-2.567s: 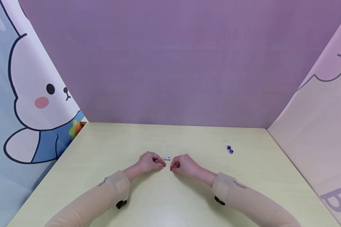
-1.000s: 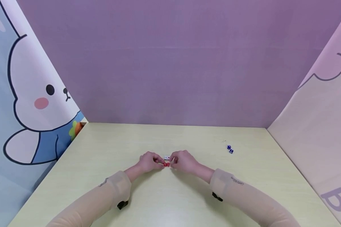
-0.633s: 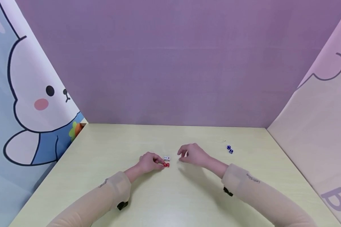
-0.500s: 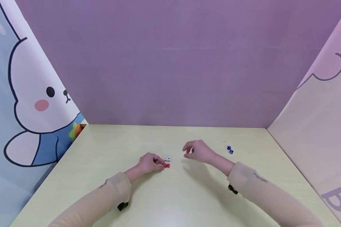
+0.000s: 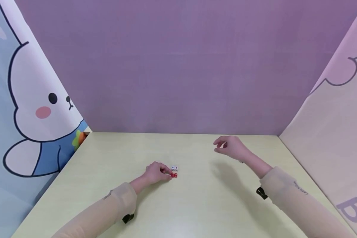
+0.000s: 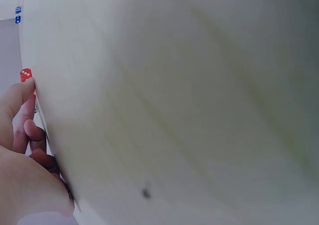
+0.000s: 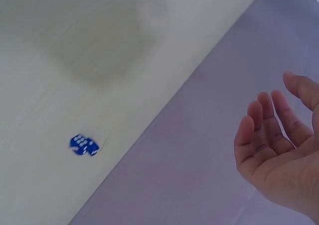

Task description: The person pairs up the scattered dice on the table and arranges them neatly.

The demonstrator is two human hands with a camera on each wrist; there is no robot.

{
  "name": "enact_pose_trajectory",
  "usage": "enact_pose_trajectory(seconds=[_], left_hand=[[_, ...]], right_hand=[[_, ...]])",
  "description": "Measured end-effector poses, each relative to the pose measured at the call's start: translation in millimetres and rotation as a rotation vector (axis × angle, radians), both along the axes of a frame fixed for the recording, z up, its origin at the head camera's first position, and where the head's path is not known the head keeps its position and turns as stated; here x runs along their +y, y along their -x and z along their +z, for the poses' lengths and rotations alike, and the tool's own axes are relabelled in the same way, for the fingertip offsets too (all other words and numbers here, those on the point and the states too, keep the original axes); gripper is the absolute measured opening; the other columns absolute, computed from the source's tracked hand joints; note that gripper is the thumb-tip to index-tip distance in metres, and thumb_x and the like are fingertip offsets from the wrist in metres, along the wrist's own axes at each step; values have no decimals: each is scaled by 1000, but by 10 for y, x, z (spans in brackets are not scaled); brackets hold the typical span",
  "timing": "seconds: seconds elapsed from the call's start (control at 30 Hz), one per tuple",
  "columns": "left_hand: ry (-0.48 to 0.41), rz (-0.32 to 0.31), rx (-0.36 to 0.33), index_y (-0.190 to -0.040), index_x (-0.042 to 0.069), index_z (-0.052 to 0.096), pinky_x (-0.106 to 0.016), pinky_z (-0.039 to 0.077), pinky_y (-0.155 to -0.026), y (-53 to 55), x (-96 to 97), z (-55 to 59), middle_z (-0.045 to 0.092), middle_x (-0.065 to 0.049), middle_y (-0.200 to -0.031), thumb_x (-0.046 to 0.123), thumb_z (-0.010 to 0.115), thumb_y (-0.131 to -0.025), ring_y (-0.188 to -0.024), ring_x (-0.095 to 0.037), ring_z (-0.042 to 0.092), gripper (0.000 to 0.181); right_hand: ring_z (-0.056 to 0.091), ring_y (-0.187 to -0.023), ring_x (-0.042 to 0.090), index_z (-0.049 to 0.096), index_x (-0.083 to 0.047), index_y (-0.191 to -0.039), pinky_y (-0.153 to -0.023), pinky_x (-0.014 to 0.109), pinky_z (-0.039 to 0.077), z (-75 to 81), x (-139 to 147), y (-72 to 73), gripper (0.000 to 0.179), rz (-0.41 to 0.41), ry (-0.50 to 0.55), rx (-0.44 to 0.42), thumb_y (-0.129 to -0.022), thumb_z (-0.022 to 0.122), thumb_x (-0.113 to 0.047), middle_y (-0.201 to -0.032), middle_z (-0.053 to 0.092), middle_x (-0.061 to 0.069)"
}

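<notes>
Two red dice (image 5: 174, 175) sit side by side on the table, just in front of two white dice (image 5: 174, 168). My left hand (image 5: 156, 172) pinches the left one of the red pair between thumb and fingertips. In the left wrist view a red die (image 6: 26, 74) shows beyond the thumb tip. Raised over the right part of the table, my right hand (image 5: 230, 147) holds nothing, its fingers loosely bent. Two blue dice (image 7: 83, 144) lie below it in the right wrist view; the right hand and wrist mostly hide them in the head view.
The pale wooden table (image 5: 178, 205) ends at a purple backdrop (image 5: 178, 72). A printed panel with a cartoon rabbit (image 5: 44, 99) borders it at left, and a light panel (image 5: 336, 132) at right.
My right hand brought its red die against the other one, let go, then rose and moved right and back toward the blue dice. The left hand stayed at the red dice.
</notes>
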State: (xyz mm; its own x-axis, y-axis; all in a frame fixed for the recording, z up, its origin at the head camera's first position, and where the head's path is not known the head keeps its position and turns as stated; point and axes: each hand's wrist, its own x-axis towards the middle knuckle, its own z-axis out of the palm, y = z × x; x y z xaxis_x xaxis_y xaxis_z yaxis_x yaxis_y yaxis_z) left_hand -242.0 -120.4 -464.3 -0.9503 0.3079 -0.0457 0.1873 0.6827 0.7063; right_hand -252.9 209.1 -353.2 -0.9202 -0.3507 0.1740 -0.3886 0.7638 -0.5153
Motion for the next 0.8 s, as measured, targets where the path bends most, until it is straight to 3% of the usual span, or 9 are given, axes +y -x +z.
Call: enact_pose_trajectory(seconds=[0.4,0.8], left_hand=[[13,9,5,-83,23,74,-53,27,-94,-5,26,1,61,11,-71,24,81,-72,-69,-8,51,13],[-2,22,-9,-82,25,73,-50,27,-92,28,19,-36,60,10,-74,25,81,-73,-71,-9,50,12]], right_hand=[[62,-82,25,67,-1,-106,-73,38,50,-145,514,96,25,-150,8,32,-85,69,-16,-93,69,12],[60,-77,24,64,4,-106,-67,30,45,-467,736,175,27,-251,29,61,-84,69,-11,-91,68,16]])
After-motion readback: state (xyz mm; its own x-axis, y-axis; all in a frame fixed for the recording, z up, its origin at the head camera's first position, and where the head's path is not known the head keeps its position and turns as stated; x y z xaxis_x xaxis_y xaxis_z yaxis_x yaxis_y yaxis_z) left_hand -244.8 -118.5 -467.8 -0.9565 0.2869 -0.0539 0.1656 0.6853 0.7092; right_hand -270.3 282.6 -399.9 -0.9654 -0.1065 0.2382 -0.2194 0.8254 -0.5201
